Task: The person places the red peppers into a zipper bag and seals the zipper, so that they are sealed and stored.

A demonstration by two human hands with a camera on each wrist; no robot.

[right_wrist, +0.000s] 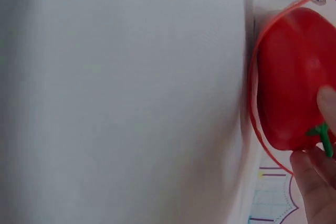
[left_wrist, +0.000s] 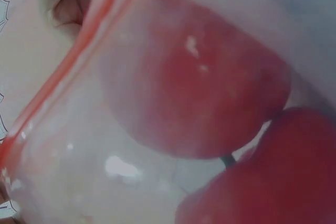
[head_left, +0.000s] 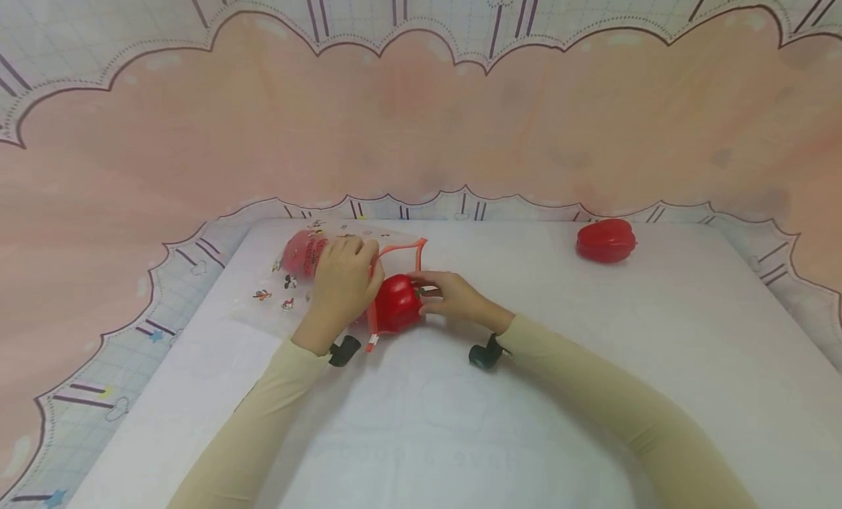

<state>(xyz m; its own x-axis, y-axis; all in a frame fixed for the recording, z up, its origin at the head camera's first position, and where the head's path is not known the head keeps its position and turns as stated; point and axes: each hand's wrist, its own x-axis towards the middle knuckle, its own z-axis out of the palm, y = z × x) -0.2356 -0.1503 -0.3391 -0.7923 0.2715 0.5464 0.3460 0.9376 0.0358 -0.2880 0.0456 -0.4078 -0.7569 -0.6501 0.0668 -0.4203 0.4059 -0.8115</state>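
A clear plastic zip bag point(head_left: 266, 311) with small cartoon prints and an orange zip edge lies on the white table. My left hand point(head_left: 345, 282) grips its upper edge near the mouth, holding it raised. At the gaping mouth my right hand point(head_left: 463, 302) grips a red bell pepper point(head_left: 398, 304) by its stem end, thumb and fingers around the green stem point(right_wrist: 324, 136). Most of this pepper sits within the orange rim point(right_wrist: 253, 100). Deeper in the bag lies another red pepper-like piece point(head_left: 299, 253). The left wrist view shows two red shapes point(left_wrist: 210, 93) through the film.
Another red bell pepper point(head_left: 606, 241) lies on its side at the back right of the table point(head_left: 559, 392). A patterned peach and white cloth point(head_left: 460, 129) hangs behind the table. Dark wrist cameras point(head_left: 485, 354) stick out below both sleeves.
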